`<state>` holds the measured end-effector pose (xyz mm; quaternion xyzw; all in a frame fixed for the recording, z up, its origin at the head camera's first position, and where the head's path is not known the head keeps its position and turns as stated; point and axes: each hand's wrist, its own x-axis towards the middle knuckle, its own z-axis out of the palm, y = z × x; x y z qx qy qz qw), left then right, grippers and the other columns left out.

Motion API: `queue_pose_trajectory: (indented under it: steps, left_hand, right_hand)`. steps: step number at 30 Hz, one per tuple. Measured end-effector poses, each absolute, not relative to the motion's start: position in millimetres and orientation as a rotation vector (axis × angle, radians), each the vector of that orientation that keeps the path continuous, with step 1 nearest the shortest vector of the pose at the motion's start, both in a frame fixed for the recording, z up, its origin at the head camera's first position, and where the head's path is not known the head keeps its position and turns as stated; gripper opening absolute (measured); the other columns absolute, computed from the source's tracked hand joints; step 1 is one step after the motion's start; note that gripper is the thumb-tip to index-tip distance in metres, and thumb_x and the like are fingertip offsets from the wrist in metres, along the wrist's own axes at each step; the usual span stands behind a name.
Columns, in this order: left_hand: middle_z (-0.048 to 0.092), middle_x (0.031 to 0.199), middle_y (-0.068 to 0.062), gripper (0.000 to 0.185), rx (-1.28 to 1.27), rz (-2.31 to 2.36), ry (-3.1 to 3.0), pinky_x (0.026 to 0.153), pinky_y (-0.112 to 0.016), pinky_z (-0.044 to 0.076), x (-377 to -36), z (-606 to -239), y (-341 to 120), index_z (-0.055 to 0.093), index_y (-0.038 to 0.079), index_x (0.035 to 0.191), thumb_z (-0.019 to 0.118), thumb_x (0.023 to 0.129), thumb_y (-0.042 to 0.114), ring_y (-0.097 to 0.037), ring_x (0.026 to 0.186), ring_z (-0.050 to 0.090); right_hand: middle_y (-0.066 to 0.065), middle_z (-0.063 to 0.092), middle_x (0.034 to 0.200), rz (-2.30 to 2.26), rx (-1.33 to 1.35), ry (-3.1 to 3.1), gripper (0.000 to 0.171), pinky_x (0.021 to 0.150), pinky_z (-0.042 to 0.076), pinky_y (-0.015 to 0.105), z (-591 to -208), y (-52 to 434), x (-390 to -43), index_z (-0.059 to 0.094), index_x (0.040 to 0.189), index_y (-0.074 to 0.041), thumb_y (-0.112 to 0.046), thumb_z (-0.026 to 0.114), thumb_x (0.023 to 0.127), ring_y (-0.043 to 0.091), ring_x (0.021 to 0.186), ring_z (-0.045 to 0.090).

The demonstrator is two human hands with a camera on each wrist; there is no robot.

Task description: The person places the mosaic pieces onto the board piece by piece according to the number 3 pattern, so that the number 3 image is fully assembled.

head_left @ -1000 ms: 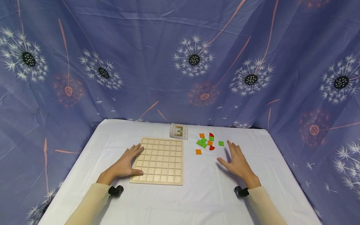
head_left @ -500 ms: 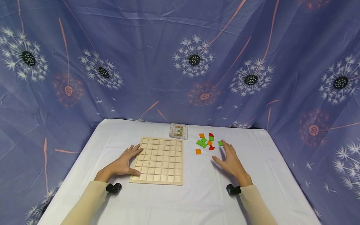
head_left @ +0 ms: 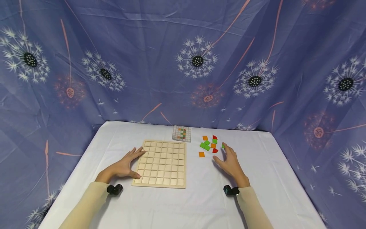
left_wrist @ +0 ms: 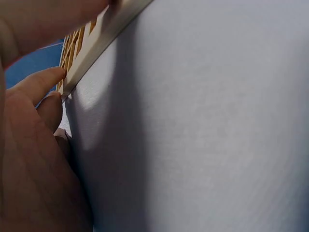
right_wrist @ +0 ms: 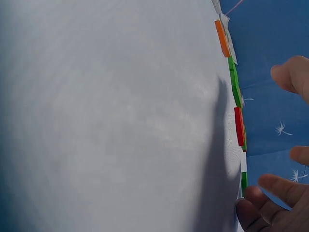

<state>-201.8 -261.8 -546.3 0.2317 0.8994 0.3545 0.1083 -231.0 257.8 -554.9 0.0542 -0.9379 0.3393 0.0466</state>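
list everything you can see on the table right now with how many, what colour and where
grid board: 1, pale wood, table centre-left, no tiles on it
pattern card: 1, white with coloured squares, behind the board
green tiles: about 4, right of the card; one mostly hidden by fingertips
orange tiles: 3, same cluster
red curved tiles: 2, same cluster
tablecloth: 1, white
backdrop: 1, blue with dandelion print
left hand: flat against the board's left edge
right hand: open, fingertips at the rightmost green tile

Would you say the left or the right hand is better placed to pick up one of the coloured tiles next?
The right hand, probably: its fingertips already reach the green tile at the edge of the tile cluster. The left hand rests against the wooden grid board, away from the tiles.
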Motion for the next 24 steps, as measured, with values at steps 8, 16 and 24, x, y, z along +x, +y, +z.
queue_pose_trajectory:
  steps: [8, 16, 24]
  left_hand:
    - [0.02, 0.171, -0.018, 0.125, 0.606, 0.997, 2.676, 0.119, -0.079, 0.009, -202.2, -549.1, -260.5, 0.03, 0.005, 0.162, 0.093, 0.061, 0.044, -0.053, 0.156, 0.006]
    - [0.019, 0.171, -0.019, 0.122, 0.614, 0.984, 2.68, 0.122, -0.074, 0.006, -201.1, -547.9, -258.0, 0.031, 0.003, 0.161, 0.092, 0.062, 0.042, -0.052, 0.156, 0.005]
    - [0.018, 0.171, -0.02, 0.121, 0.611, 1.013, 2.671, 0.122, -0.073, 0.004, -198.7, -544.4, -256.2, 0.031, 0.003, 0.161, 0.091, 0.063, 0.04, -0.052, 0.156, 0.004]
  right_hand:
    - [0.026, 0.046, 0.153, 1.086, 0.125, -2.854, 0.091, 0.116, 0.04, 0.063, -557.6, 254.3, -232.2, 0.03, 0.161, -0.005, -0.044, 0.073, 0.091, 0.043, 0.138, 0.046]
    - [0.025, 0.052, 0.146, 1.125, 0.11, -2.822, 0.088, 0.099, 0.051, 0.055, -558.2, 250.6, -234.0, 0.033, 0.159, -0.006, -0.043, 0.075, 0.091, 0.037, 0.117, 0.057]
    - [0.025, 0.053, 0.143, 1.181, 0.085, -2.811, 0.087, 0.099, 0.05, 0.052, -558.2, 245.1, -235.8, 0.033, 0.159, -0.005, -0.039, 0.076, 0.091, 0.035, 0.113, 0.057]
